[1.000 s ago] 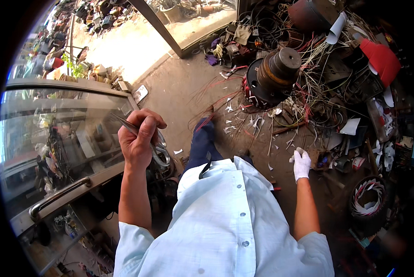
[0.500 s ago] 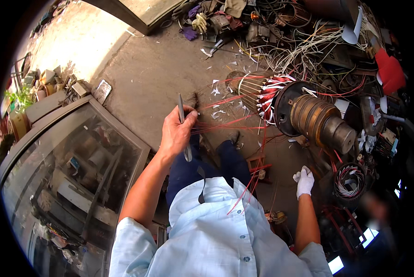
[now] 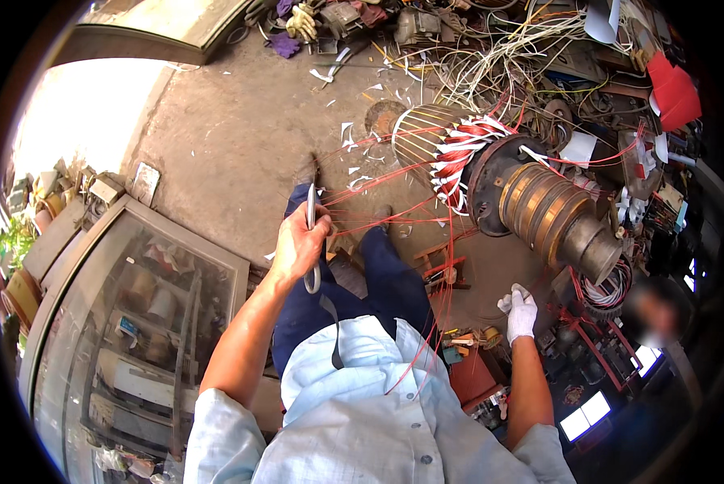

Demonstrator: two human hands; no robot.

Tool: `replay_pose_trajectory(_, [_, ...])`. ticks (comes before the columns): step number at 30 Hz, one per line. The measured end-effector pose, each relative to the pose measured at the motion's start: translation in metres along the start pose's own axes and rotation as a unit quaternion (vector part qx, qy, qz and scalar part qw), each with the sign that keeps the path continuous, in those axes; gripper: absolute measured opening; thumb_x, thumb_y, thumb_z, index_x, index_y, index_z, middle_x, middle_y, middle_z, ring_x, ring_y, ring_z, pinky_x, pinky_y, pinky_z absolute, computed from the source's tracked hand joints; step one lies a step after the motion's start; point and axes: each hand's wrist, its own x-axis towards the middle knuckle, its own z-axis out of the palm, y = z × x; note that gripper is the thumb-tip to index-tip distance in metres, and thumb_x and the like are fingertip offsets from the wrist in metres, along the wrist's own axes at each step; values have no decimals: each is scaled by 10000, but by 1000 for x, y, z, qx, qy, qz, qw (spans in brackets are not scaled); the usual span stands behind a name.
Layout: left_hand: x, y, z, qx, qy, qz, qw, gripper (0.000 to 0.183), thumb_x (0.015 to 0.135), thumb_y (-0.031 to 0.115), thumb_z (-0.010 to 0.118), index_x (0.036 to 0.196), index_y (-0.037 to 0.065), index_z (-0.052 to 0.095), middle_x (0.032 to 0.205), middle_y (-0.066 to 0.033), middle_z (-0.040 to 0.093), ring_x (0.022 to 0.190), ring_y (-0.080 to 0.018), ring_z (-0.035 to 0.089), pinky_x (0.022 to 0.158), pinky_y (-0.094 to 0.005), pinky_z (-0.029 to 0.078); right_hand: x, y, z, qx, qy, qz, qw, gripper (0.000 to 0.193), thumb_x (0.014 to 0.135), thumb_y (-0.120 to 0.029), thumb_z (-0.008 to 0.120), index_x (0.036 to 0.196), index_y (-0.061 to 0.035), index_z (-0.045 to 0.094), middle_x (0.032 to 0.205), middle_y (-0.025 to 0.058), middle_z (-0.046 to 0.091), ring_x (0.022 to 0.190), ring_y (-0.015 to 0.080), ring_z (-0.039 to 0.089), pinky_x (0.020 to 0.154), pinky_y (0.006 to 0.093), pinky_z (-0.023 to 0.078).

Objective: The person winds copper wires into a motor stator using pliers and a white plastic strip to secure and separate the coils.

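My bare left hand (image 3: 301,244) is closed around a thin grey ring-like thing (image 3: 313,281), seen nearly edge-on, that sticks out above and below the fingers. Thin red wires (image 3: 382,182) reach from a motor rotor (image 3: 451,153) toward that hand; whether the fingers grip any is unclear. My right hand (image 3: 522,313), in a white glove, has its fingers curled, below the rotor's shaft end; anything in it is too small to make out. The rotor lies tilted, with red and white windings (image 3: 464,155), a dark round flange (image 3: 491,181) and brass-coloured slip rings (image 3: 543,203).
A glass-fronted cabinet (image 3: 233,266) stands at my left. Tangled pale wires (image 3: 499,60) and scrap parts heap up at the far right. Paper scraps (image 3: 347,133) litter the floor. A small wooden stool (image 3: 447,270) stands by my legs. A person (image 3: 657,315) is at the right.
The view has shifted, and the rotor sits slightly lower and to the left. My left hand has turned the grey thing so its lower loop shows. My right hand stays curled.
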Motion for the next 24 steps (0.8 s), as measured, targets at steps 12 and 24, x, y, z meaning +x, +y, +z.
replay_pose_trajectory(12, [-42, -5, 35, 69, -2, 69, 995, 248, 912, 201, 598, 1051, -4, 608, 711, -103, 626, 653, -175, 599, 637, -340, 492, 45, -17, -11, 2, -24, -136, 990, 218, 975, -61, 559, 1178, 19, 567, 773, 37, 577, 628, 111, 562, 608, 282, 527])
replay_pose_trajectory(24, [-131, 10, 127, 176, -45, 160, 970, 520, 881, 113, 621, 1376, 117, 464, 722, -140, 617, 656, -214, 632, 632, -378, 499, 105, -84, -16, 34, -108, -310, 944, 279, 1002, -200, 501, 1194, -45, 634, 813, 4, 615, 647, 85, 543, 563, 235, 436])
